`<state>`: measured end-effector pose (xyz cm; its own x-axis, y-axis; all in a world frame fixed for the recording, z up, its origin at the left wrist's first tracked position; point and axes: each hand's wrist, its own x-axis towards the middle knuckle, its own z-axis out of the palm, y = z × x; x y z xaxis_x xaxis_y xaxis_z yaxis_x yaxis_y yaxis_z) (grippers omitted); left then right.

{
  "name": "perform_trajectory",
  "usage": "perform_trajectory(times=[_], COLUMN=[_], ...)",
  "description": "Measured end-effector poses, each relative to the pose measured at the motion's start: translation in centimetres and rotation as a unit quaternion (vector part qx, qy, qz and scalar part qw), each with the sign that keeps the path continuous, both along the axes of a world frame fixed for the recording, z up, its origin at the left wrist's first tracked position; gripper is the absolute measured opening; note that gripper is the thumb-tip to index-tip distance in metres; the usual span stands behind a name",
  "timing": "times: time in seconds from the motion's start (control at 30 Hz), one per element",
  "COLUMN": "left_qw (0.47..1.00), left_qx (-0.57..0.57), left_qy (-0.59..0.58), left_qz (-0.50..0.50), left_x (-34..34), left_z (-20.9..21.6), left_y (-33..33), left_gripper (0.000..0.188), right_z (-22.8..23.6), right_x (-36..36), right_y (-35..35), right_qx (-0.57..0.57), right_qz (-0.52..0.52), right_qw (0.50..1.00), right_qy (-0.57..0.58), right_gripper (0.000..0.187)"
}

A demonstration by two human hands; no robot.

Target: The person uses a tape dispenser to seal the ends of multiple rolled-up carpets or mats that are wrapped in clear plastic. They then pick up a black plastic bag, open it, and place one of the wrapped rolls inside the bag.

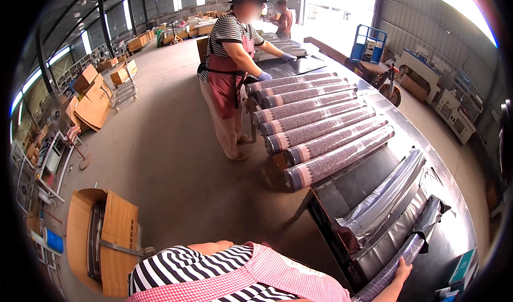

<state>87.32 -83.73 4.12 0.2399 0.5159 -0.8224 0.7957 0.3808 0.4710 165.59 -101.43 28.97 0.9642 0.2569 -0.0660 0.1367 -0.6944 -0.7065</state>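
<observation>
At the near right of the table, my right hand (pixel 403 270) is closed around the side of a long dark roll (pixel 403 253) in shiny clear plastic. Loose black wrapping (pixel 435 216) bunches around its far end. Its near end runs out of sight beside my apron. Beside that roll lie a black padded strip (pixel 389 253) and a crumpled grey plastic sleeve (pixel 387 192). Of my left arm only a bare piece (pixel 214 247) shows past the striped sleeve; the hand itself is hidden.
Several plastic-wrapped, patterned rolls (pixel 342 155) lie side by side along the table. A gloved co-worker (pixel 232 61) leans over its far part. A teal box (pixel 462 267) sits near the right edge. An open carton (pixel 120 238) stands on the floor at left.
</observation>
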Motion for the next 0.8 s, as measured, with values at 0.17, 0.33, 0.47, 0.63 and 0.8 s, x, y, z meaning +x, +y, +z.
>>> perform_trajectory(times=[0.17,0.33,0.47,0.63,0.8], left_qw=[1.000,0.999,0.998,0.998,1.000], left_qx=[0.012,-0.017,-0.030,-0.025,-0.009], left_qy=[0.003,-0.011,-0.020,-0.006,0.010], left_qz=[-0.012,0.034,0.059,0.053,0.016], left_x=[-0.1,0.3,0.3,0.7,0.2], left_z=[-0.4,0.2,0.7,2.1,1.6], left_y=[0.2,0.3,0.1,0.4,0.2], left_gripper=[0.036,0.036,0.036,0.036,0.036], right_z=[0.2,0.6,0.3,-0.3,-1.6], right_x=[0.0,-0.6,-0.6,0.1,0.8], right_y=[-0.2,0.0,0.4,-0.2,0.1], right_qx=[0.003,0.013,0.026,0.015,0.008], right_qz=[0.006,-0.001,-0.011,-0.010,-0.010], right_qw=[1.000,1.000,1.000,1.000,1.000], right_qy=[0.013,0.014,0.010,0.000,-0.011], right_gripper=[0.091,0.089,0.089,0.091,0.090])
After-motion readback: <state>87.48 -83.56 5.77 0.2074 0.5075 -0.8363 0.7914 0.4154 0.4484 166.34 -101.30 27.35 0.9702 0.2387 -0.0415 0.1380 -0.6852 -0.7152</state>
